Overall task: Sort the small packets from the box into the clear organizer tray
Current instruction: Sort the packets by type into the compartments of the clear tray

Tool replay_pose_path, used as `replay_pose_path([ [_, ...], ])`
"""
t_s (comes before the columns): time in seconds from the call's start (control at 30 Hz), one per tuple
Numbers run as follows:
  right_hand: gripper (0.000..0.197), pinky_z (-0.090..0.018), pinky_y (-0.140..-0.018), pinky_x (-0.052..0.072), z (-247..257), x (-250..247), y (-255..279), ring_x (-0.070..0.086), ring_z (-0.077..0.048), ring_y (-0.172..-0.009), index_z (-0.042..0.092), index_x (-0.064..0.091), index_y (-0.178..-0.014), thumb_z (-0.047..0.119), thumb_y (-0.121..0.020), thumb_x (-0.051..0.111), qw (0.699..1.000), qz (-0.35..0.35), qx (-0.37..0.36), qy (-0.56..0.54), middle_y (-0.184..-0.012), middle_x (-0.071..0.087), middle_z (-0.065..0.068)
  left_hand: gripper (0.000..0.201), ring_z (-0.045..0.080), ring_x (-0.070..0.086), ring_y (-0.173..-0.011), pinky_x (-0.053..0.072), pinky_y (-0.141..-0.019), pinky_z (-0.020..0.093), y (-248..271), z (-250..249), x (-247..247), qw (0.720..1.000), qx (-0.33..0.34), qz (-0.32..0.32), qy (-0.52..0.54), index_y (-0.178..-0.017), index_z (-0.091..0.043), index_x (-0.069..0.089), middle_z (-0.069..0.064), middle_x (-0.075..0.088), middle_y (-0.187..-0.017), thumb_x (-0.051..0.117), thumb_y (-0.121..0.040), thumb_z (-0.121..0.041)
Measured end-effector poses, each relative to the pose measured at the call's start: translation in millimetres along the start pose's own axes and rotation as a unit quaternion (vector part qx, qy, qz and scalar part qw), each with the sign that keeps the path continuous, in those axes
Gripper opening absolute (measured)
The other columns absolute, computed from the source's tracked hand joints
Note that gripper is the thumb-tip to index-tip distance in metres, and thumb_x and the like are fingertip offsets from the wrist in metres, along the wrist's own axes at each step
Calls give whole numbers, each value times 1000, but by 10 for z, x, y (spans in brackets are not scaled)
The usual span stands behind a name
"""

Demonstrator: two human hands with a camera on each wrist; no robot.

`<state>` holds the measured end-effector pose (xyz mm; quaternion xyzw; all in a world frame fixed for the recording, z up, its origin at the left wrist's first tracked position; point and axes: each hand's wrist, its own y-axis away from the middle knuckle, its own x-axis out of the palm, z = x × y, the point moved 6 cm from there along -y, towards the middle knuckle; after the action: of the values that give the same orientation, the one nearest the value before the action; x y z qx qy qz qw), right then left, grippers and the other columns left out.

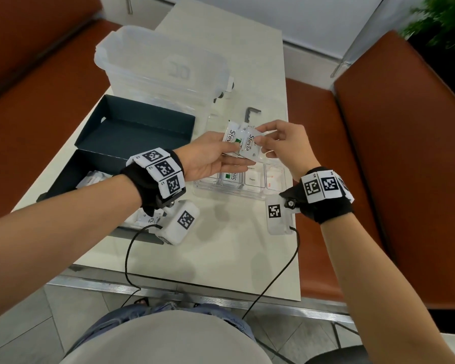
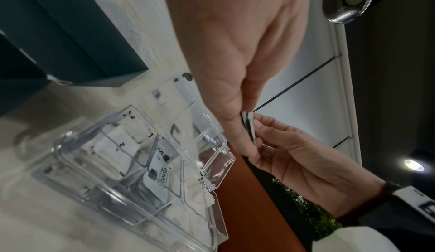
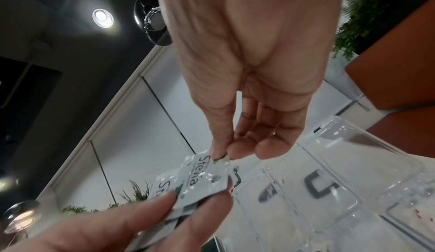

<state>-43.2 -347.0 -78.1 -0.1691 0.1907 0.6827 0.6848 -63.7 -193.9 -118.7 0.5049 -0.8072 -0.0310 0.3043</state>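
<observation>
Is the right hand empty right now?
No, the right hand pinches a Stevia packet over the clear organizer tray, while the left hand holds it too.

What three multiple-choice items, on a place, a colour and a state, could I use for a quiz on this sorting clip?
1. Where are the Stevia packets?
A. Held above the clear organizer tray
B. Inside the lidded tub
C. On the floor

2. What colour is the open box?
A. Red
B. Dark blue-green
C. Yellow

3. What is the right hand doing?
A. Resting flat
B. Pinching a packet
C. Gripping a cable

Key: 1 A, both hands hold them over the tray; 2 B, its walls look dark teal; 3 B, thumb and fingers pinch the packet's edge while the left hand holds the others.
</observation>
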Motion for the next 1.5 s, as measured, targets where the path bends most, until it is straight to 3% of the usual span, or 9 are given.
replay_pose_path([
  [0.33,17,-24,-66,57,-31,77,30,65,-13,-65,5,71,-104,6,-87,68,995,-16,26,-90,-83,72,-15,31,28,69,-103,60,-80,36,13,16,-43,999,14,-4,-36,-126,0,55,20,66,-119,44,-103,-17],
  [0.57,15,-20,-59,53,6,159,2,65,-10,-61,2,70,-102,6,-87,67,995,2,45,-86,-84,72,-12,28,28,69,-103,59,-84,37,1,-12,-71,999,17,-7,-47,-127,1,54,22,67,-117,39,-104,-8],
  [0.73,9,-22,-62,51,159,149,-50,63,-11,-64,8,71,-92,9,-84,72,1000,0,1,-30,-79,71,-8,24,27,70,-100,58,-84,40,24,-38,-56,998,-14,9,-57,-120,-2,54,20,69,-112,41,-100,-2],
  [0.97,20,-24,-64,52,224,214,-66,66,-12,-68,9,70,-102,13,-83,73,1000,4,-19,-14,-78,71,-6,20,22,69,-83,60,-79,39,-14,-71,-53,998,0,-12,-59,-111,-1,56,14,66,-92,39,-101,-4],
  [1.13,16,-10,-60,44,315,279,-122,59,4,-61,14,72,-103,17,-87,69,996,40,-53,52,-78,69,3,21,16,59,-67,59,-73,33,-18,-96,-57,997,-12,18,-75,-114,-5,56,4,57,-71,39,-102,-10],
  [1.2,11,-7,-58,40,328,283,-176,55,9,-57,13,72,-96,14,-85,71,996,42,-50,52,-75,67,5,22,15,64,-68,59,-71,31,-26,-104,-84,996,-12,10,-86,-112,-6,59,4,63,-74,44,-103,-17],
  [1.27,8,-6,-58,41,319,248,-248,57,8,-61,14,72,-91,12,-84,72,997,32,-41,52,-75,68,6,26,16,70,-77,60,-74,32,-48,-116,-160,995,-5,-17,-99,-110,-9,62,7,72,-88,49,-101,-29],
  [1.37,8,-17,-76,48,174,203,-343,62,-9,-85,11,72,-93,11,-85,71,997,4,-11,78,-91,72,-3,31,18,70,-90,58,-80,33,-66,-153,-371,988,11,-77,-137,-110,-17,64,3,71,-106,54,-96,-43],
  [1.5,16,-23,-83,45,-137,418,-339,59,-14,-89,3,72,-102,10,-88,67,978,67,20,198,-105,70,-11,35,16,68,-91,57,-80,32,-34,-150,-634,977,15,-130,-166,-116,-19,61,2,66,-114,54,-95,-46],
])
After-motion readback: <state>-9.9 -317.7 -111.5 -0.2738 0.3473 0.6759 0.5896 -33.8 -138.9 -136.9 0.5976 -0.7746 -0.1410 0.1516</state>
